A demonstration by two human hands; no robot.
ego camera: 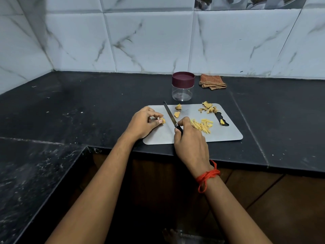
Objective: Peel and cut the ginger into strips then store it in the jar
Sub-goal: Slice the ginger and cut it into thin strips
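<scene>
A grey cutting board [226, 132] lies on the black counter. My left hand [143, 123] pinches a small ginger piece [162, 120] at the board's left edge. My right hand [190, 140] grips the black handle of a knife [169, 115], whose blade points away towards the jar. A pile of cut ginger strips [202, 125] lies just right of my right hand. Two ginger chunks [178, 110] sit beyond the blade, and peels [208, 108] lie at the board's far right. The clear jar [182, 87] with its maroon lid on stands behind the board.
A folded checked cloth [212, 81] lies right of the jar near the tiled wall. One small ginger bit [222, 122] sits in the board's handle slot. The black counter [88, 103] runs left and turns a corner towards me; its front edge is just below the board.
</scene>
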